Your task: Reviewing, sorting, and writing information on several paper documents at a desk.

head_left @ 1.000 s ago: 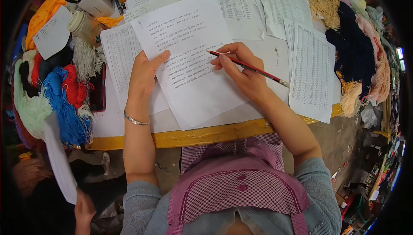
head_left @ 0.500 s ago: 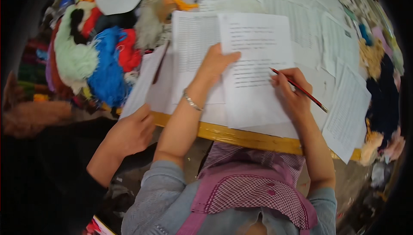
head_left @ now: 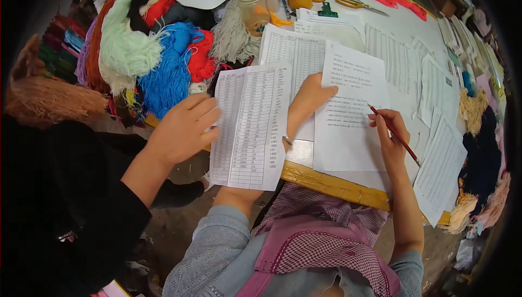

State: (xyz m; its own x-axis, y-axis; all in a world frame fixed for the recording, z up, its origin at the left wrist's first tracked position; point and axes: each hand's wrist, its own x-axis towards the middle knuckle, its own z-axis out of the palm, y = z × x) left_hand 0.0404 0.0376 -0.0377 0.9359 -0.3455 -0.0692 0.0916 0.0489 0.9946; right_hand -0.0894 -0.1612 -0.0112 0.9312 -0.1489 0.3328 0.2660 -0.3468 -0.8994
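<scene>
White tabletop (head_left: 402,30), spread with printed tables (head_left: 285,47) — blue yarn (head_left: 166,74) heaped well to the left of the left hand (head_left: 312,101). Pinches the left edge of a text-lined sheet (head_left: 350,150) in that hand, thumb on top, fingers out of sight. Grips a red-and-black pencil (head_left: 401,140) in the right hand (head_left: 387,140), over the same sheet's right side; cannot tell contact between tip and paper. Seems busy checking or marking lines, judging by the poised pencil. Calls, for any further mark, for a steady left thumb and a small wrist shift along the row.

Scant room left of the left hand: a co-worker's hand (head_left: 182,125) and a held-out table printout (head_left: 253,134) across the left forearm (head_left: 236,198) — cannot tell contact there. Yellow table edge (head_left: 331,185) on the near side of both hands. Loose table sheets (head_left: 441,166) just right of the right hand, then navy yarn (head_left: 480,161). Freer surface well beyond the right hand, near yellow-handled scissors (head_left: 350,1).
</scene>
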